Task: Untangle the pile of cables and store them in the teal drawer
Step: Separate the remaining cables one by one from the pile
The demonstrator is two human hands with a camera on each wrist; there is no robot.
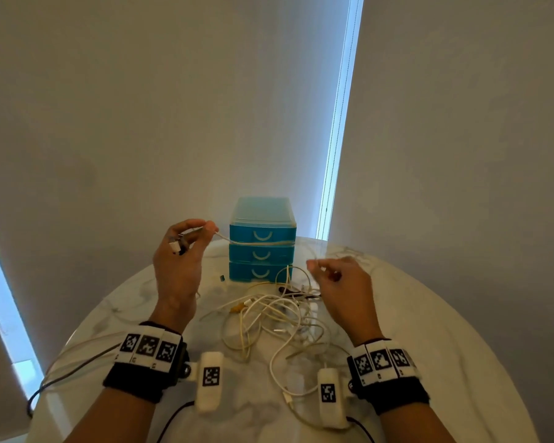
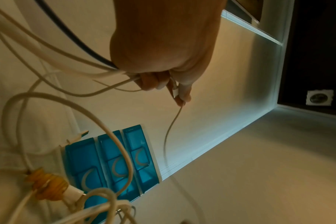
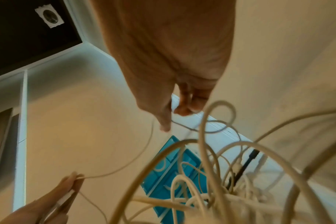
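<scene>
Left hand (image 1: pixel 181 251) pinches 1 thin cream cable (image 1: pixel 256 242); right hand (image 1: pixel 339 276) pinches its far stretch. Best drawn slowly clear of the white tangled cable pile (image 1: pixel 279 318).

Behind my left hand (image 1: pixel 178 266) I wear a black wristband (image 1: pixel 141 378) topped with a white strip of three black-and-white square markers (image 1: pixel 148 346). A white padded pod (image 1: pixel 209 380) with one such marker juts from its inner side, trailing a thin black lead (image 1: pixel 173 417). Behind my right hand (image 1: pixel 346 289) sits the same set: black band (image 1: pixel 397 394), marker strip (image 1: pixel 381 362), white pod (image 1: pixel 330 398), black lead (image 1: pixel 362 430). My forearms are bare.
</scene>
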